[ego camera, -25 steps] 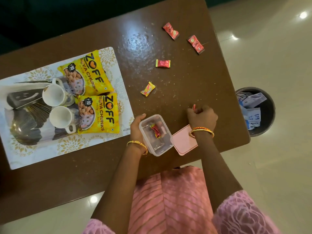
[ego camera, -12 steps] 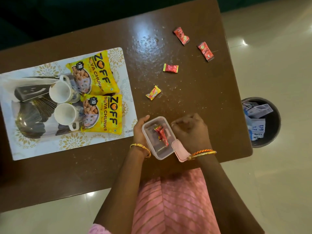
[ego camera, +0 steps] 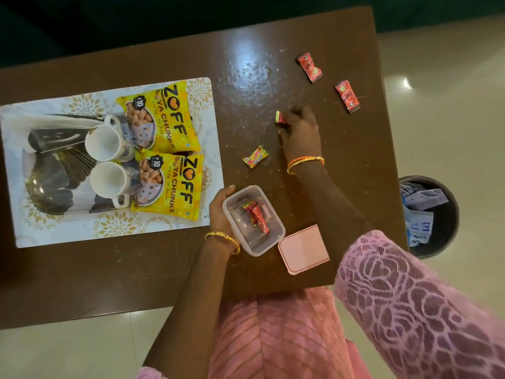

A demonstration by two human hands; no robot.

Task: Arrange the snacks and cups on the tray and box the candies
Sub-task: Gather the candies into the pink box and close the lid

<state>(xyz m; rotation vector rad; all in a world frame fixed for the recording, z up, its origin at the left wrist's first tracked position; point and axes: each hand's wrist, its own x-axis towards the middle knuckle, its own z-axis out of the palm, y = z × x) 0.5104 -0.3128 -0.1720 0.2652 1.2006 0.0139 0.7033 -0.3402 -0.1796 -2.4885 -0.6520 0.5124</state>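
The desk [ego camera: 164,274] carries everything you need. On its left side lies the tray [ego camera: 54,236], and that part looks done: two yellow snack bags [ego camera: 164,119] lie on it, touching the two white cups [ego camera: 105,143].

Near your edge of the desk sits the clear box [ego camera: 273,233]. Its pink lid [ego camera: 303,248] lies just beside it, off the box. Your left hand [ego camera: 220,206] holds the box from the left side, fingers wrapped on its wall to keep it steady.

A second ago your right hand [ego camera: 302,129] was down by the lid, and then over the box. Now it has reached up the desk to the small red candy [ego camera: 281,117] in the middle. The fingers touch that candy, but they hide most of it, so I cannot tell if your grip has closed on it yet.

Inside the box are red candies [ego camera: 257,217]; there seem to be more than before, though I cannot count them. So the last drop is likely done and you are going for the next one.

Still out on the desk are the yellow candy [ego camera: 255,157], near your right wrist, and two red candies [ego camera: 309,67] far up by the right edge. They all must go in before the lid goes on.
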